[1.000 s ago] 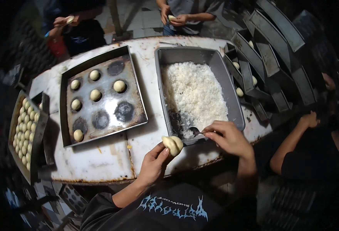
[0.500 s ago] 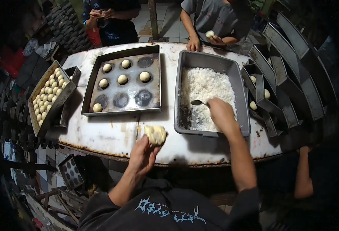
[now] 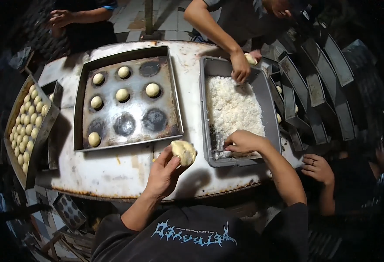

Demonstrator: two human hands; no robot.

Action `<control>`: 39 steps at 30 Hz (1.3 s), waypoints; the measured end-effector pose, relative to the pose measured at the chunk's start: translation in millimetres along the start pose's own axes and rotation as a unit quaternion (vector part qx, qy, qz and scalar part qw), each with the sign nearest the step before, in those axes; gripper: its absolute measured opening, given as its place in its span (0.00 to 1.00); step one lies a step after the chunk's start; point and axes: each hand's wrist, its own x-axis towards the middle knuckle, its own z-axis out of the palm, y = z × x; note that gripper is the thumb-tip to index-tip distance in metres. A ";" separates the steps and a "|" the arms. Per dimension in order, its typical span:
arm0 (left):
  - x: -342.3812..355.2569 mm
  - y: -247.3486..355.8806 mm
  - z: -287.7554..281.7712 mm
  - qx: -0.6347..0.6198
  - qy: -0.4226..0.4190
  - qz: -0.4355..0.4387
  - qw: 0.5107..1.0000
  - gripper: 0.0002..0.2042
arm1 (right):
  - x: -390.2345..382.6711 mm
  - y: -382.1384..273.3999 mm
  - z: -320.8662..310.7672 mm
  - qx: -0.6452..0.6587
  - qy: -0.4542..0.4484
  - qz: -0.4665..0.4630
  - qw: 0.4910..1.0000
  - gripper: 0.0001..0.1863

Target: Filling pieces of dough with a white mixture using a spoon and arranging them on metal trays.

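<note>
My left hand holds a pale, opened piece of dough between thumb and fingers, just beside the near left corner of the grey tub. My right hand is down inside that tub at its near end, closed on a spoon that is mostly hidden, in the white shredded filling. Left of the tub, a square metal tray has several dough balls in some of its round hollows. Across from me, a co-worker's hand reaches into the tub's far end.
A tilted tray of dough balls stands at the left. Stacked metal moulds crowd the right, some with dough balls. Another person's hands are across the table; another hand rests near the right edge.
My right hand has lowered the spoon to the tub's near end. The far co-worker's hand has moved into the tub. A person's hand at the right has come up to the table edge.
</note>
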 end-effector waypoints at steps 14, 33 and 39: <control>54.7 -65.8 73.2 -0.089 -0.012 -0.036 0.995 0.14 | -39.8 -109.1 98.1 0.125 0.679 0.094 0.717 0.15; 43.1 6.3 58.4 0.238 0.004 0.102 0.966 0.23 | -70.7 -116.2 91.6 -0.020 0.575 0.206 0.791 0.12; -122.0 7.9 -56.8 0.026 0.047 -0.036 0.998 0.19 | 40.3 -135.0 187.2 0.055 0.492 0.119 0.861 0.13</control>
